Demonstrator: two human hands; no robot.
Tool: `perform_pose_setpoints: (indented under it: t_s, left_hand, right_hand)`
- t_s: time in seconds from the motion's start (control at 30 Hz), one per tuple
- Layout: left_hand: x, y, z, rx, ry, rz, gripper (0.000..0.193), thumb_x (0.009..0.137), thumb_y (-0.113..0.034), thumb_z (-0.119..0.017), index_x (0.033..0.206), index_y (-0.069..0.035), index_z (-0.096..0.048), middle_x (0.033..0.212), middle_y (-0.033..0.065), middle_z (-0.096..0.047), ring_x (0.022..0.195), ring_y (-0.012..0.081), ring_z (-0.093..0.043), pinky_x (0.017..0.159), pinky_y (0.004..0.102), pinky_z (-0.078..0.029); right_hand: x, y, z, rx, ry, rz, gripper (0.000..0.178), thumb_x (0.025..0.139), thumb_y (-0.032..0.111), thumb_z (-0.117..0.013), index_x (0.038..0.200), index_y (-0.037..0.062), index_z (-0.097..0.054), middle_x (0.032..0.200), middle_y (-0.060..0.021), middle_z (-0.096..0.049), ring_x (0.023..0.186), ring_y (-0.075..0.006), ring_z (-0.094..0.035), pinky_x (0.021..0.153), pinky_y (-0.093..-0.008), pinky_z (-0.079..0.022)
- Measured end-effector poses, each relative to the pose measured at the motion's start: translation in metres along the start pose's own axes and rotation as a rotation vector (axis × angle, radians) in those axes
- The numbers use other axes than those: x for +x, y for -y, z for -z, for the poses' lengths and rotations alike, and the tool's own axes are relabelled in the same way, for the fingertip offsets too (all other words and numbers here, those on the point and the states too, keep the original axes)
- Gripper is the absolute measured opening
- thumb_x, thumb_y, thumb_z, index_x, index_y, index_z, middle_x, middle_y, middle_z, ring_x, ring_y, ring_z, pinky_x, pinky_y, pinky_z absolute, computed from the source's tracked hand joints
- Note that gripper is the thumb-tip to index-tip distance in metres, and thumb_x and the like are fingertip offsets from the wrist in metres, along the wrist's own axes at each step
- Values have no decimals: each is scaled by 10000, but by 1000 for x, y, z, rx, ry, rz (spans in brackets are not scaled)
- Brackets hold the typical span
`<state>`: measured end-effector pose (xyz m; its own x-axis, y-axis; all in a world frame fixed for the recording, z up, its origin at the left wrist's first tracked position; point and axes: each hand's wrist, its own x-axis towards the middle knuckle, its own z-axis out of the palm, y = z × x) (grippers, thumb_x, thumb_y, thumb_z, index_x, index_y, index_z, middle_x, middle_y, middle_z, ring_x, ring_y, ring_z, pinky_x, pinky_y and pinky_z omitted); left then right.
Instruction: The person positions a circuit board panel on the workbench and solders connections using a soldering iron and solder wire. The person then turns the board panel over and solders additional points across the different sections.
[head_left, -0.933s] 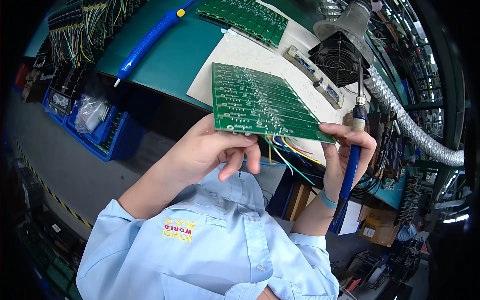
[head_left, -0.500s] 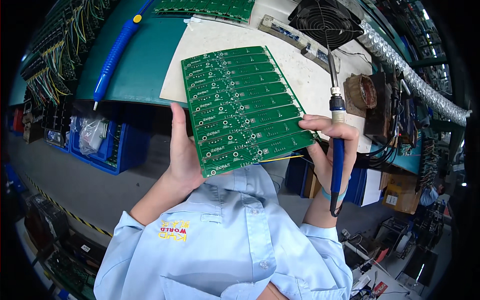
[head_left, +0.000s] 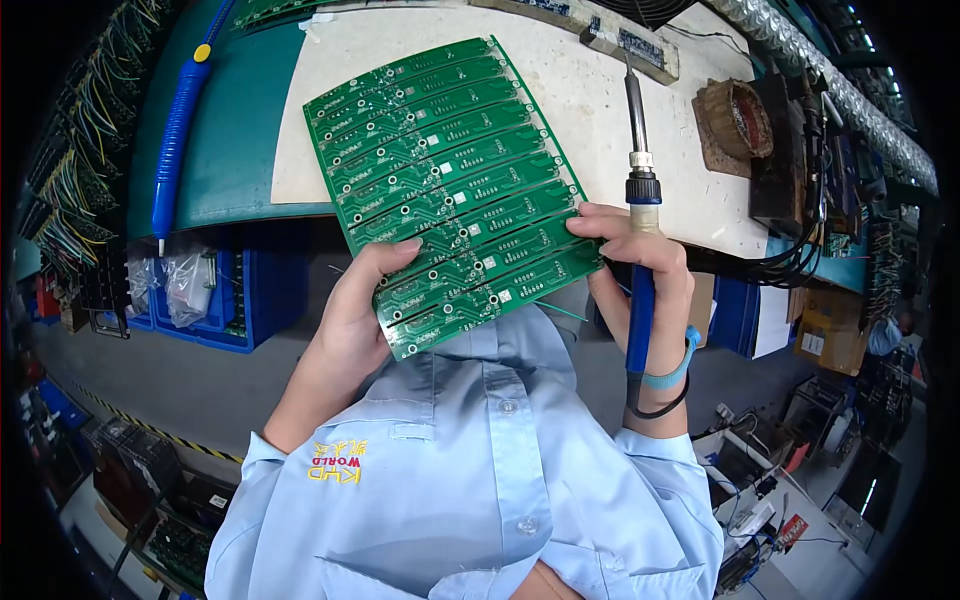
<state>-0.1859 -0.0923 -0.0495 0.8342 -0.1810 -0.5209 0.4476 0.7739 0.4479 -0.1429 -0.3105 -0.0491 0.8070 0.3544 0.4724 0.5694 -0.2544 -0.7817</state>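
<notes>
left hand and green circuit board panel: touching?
Touching. The head view shows the left hand at the edge of the green circuit board panel, thumb lying on the visible face.

From afar I see a green board point(head_left: 450, 200) dotted white, a blue-handled iron point(head_left: 642, 300), a pale-blue shirt point(head_left: 450, 490) and a light-blue wristband point(head_left: 664, 381).

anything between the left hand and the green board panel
Nothing visible: the left hand touches the green board panel directly, thumb on its face. The soldering iron in the right hand is beyond the panel's right edge.
</notes>
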Motion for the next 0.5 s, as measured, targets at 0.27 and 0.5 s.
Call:
perform_pose_setpoints:
  t_s: [0.27,0.5]
  left_hand:
    - [-1,-2,1,295,-103,87,340,807,-70,-548,1136,18,-544,1020,135,-636,887,211,-630,762,275,-500]
    - [10,2,-2,427,-130,98,427,797,-31,-532,1210,41,-448,1119,183,-582,924,251,-619,812,323,-503]
  right_hand:
    - [-11,3,-9,-201,-11,-8,333,638,-109,-600,901,75,-512,939,-132,-656,989,-317,-603,878,-399,-446]
    - [-31,45,-1,57,-359,-127,225,732,238,-603,900,91,-577,788,-113,-657,765,-245,-613,823,-386,-394]
